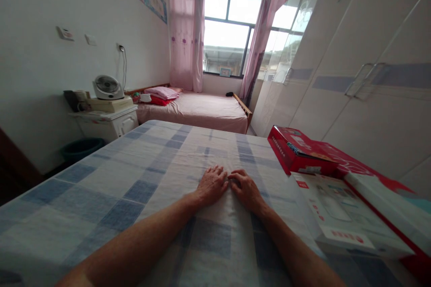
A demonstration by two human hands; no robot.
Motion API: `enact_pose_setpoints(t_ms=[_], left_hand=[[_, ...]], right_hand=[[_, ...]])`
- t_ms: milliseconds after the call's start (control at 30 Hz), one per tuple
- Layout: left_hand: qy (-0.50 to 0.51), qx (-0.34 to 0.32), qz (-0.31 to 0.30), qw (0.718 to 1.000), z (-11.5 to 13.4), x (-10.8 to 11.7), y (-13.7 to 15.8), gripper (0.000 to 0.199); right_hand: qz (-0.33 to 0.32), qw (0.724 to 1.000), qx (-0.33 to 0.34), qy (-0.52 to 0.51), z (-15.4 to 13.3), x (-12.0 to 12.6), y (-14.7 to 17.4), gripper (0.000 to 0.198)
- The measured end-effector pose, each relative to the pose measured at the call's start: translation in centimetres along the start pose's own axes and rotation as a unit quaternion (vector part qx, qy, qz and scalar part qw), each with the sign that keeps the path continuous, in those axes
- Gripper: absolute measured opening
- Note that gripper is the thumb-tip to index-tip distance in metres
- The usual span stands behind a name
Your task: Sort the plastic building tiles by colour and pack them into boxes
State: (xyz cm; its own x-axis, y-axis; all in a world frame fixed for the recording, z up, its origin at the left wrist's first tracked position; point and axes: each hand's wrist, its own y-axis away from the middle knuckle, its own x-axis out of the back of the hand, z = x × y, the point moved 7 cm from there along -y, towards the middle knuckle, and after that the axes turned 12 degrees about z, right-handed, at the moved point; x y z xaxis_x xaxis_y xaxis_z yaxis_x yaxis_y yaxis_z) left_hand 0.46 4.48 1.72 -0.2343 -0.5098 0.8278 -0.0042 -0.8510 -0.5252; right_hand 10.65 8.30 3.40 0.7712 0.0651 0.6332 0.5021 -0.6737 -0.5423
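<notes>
My left hand (212, 184) lies palm down on a blue-and-white checked cloth (161, 188) that covers the surface in front of me. Its fingers are stretched forward and it holds nothing. Close beside it, my right hand (247, 190) rests on the same cloth with its fingers loosely bent and apart. The fingertips of the two hands almost meet; whether they touch is hard to tell. Small creases show in the cloth around them.
On the right lie a red box (296, 148) and a white printed box (340, 206). White wardrobe doors (336, 54) rise behind them. Beyond the cloth stands a pink-covered bed (205, 107); at left, a small fan (108, 86) sits on a cabinet above a dark bin (82, 148).
</notes>
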Motion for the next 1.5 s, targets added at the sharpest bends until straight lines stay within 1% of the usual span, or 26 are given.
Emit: enact_pose_setpoints(t_ms=[267,400,767,1033,1267,1500], left_hand=[[0.006,0.005,0.000,1.000,0.02,0.15,-0.06,0.029],[0.008,0.008,-0.004,1.000,-0.01,0.10,-0.06,0.029],[-0.006,0.009,-0.024,1.000,-0.04,-0.12,-0.10,0.035],[0.002,0.012,-0.016,1.000,-0.24,-0.27,-0.07,0.036],[-0.020,0.009,-0.033,0.999,-0.07,-0.22,-0.11,0.037],[-0.020,0.005,-0.034,0.999,0.08,-0.06,-0.14,0.038]], right_hand=[[0.007,1.000,0.013,0.000,0.08,-0.04,0.08,0.024],[0.008,1.000,0.007,0.000,0.14,-0.05,0.10,0.024],[0.002,1.000,0.002,-0.004,-0.01,0.09,0.20,0.025],[0.008,1.000,0.014,-0.006,0.12,0.06,0.27,0.025],[0.001,1.000,0.006,-0.012,-0.08,0.21,0.27,0.025],[0.001,1.000,0.016,-0.009,0.05,0.18,0.32,0.026]])
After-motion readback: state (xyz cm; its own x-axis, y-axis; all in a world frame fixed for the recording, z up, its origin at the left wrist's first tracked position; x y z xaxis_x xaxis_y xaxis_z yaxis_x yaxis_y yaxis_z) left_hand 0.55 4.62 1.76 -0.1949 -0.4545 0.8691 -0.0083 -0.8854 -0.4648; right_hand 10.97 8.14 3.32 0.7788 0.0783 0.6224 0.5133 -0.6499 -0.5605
